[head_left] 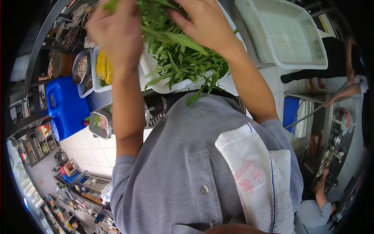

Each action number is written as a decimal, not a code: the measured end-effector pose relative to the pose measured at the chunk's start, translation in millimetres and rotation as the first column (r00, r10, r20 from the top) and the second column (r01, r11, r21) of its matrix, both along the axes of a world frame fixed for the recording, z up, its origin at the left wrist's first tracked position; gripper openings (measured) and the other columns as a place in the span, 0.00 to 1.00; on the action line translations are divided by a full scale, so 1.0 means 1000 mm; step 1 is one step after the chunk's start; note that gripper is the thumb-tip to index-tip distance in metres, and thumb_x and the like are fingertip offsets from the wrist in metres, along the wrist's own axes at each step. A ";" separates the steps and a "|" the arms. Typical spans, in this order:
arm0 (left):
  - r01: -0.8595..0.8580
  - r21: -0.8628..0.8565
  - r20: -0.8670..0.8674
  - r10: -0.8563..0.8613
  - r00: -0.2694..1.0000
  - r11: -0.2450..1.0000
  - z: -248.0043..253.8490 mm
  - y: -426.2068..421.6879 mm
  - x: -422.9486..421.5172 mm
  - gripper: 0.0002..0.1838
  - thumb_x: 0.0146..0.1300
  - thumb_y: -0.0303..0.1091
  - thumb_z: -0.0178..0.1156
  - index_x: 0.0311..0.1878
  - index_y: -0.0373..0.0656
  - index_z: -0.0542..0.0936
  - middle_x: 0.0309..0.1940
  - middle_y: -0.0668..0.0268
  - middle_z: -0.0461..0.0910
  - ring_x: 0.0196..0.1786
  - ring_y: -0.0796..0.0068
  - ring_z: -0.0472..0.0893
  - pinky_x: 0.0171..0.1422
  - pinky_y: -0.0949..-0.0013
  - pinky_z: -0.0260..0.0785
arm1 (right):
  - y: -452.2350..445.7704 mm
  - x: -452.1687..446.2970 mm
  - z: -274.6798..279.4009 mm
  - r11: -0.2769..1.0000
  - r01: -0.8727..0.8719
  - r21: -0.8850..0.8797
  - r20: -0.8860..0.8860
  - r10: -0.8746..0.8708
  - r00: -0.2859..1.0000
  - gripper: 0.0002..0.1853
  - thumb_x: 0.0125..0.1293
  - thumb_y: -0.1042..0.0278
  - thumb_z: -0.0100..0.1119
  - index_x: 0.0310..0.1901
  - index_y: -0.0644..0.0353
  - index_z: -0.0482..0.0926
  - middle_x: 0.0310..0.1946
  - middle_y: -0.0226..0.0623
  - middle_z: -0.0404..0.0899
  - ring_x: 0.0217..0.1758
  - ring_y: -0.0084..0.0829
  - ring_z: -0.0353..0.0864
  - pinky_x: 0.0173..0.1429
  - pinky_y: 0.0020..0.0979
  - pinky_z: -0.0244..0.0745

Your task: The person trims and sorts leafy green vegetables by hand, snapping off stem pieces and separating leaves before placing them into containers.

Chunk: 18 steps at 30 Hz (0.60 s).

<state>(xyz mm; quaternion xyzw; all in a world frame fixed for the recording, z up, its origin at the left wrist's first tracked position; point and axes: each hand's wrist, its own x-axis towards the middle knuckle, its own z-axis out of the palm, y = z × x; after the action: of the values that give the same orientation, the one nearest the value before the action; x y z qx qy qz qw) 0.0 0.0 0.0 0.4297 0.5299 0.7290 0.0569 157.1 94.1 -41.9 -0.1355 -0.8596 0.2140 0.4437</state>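
Observation:
A heap of water spinach (183,62), long narrow green leaves, fills a white plastic basket (165,89) in front of me. Over its left side is my left hand (117,37), smeared by motion but curled, with a bit of green showing past its fingers. My right hand (202,25) bends over the far part of the heap, thumb and fingers closing around leaves; its fingertips are partly cut off by the top edge. A few leaves hang over the near rim toward my shirt.
Left of the heap are a basket of yellow pieces (102,68), a metal bowl of chopped food (81,68) and a blue jerrycan (66,105). A white plastic crate (288,35) stands to the right. Other people (323,206) are at the far right.

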 end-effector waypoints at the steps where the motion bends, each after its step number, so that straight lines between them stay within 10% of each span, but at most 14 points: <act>1: 0.006 -0.002 0.000 -0.006 1.000 1.000 0.000 0.001 0.000 0.13 0.70 0.34 0.60 0.44 0.32 0.84 0.24 0.60 0.81 0.19 0.78 0.70 0.25 0.76 0.58 | 0.007 0.002 -0.008 1.000 0.015 0.019 0.085 -0.017 0.996 0.15 0.59 0.77 0.59 0.50 0.61 0.78 0.41 0.53 0.82 0.47 0.53 0.78 0.56 0.46 0.69; 3: 0.292 0.175 0.013 -0.299 0.954 0.940 0.013 -0.022 -0.051 0.16 0.75 0.35 0.50 0.47 0.29 0.81 0.27 0.57 0.82 0.21 0.75 0.71 0.28 0.74 0.62 | 0.011 0.011 -0.014 0.999 0.030 0.032 0.138 -0.034 0.990 0.11 0.60 0.77 0.58 0.45 0.63 0.79 0.38 0.52 0.82 0.44 0.52 0.79 0.53 0.45 0.71; 7: 0.177 0.186 0.117 -0.201 0.973 0.966 0.023 -0.039 -0.051 0.16 0.75 0.34 0.51 0.50 0.30 0.81 0.35 0.60 0.82 0.28 0.76 0.73 0.36 0.77 0.65 | 0.014 0.025 0.002 0.967 0.216 -0.136 0.189 -0.189 0.964 0.08 0.62 0.73 0.58 0.40 0.68 0.81 0.34 0.53 0.82 0.41 0.53 0.81 0.46 0.46 0.74; 10: -0.050 -0.143 0.013 0.053 0.999 0.988 0.008 -0.029 -0.036 0.15 0.70 0.36 0.61 0.48 0.33 0.85 0.26 0.74 0.73 0.26 0.85 0.66 0.34 0.78 0.60 | 0.027 0.014 0.003 0.897 0.284 -0.338 0.361 -0.155 0.919 0.11 0.65 0.68 0.60 0.40 0.69 0.81 0.32 0.55 0.83 0.38 0.51 0.84 0.44 0.43 0.75; 15: 0.045 -0.485 -0.142 -0.129 0.981 0.873 -0.024 -0.015 -0.013 0.13 0.68 0.38 0.64 0.48 0.40 0.88 0.34 0.71 0.84 0.36 0.88 0.74 0.41 0.79 0.65 | 0.046 -0.013 -0.014 0.918 0.095 -0.385 0.429 0.087 0.899 0.11 0.64 0.67 0.63 0.36 0.69 0.81 0.29 0.51 0.83 0.34 0.41 0.84 0.40 0.40 0.75; 18: 0.108 -0.444 -0.149 -0.192 0.970 0.889 -0.037 -0.007 -0.007 0.14 0.65 0.37 0.67 0.50 0.41 0.87 0.33 0.71 0.84 0.35 0.88 0.74 0.40 0.81 0.66 | 0.027 -0.011 0.022 0.912 0.020 -0.411 0.184 0.061 0.981 0.08 0.63 0.70 0.65 0.34 0.68 0.80 0.26 0.43 0.82 0.30 0.30 0.81 0.36 0.33 0.73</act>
<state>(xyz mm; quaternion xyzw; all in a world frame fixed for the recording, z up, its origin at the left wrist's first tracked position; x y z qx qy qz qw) -7.4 -7.2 -36.6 0.5133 0.6465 0.5423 0.1566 146.5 121.2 -19.8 -0.2367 -0.8357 0.3803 0.3177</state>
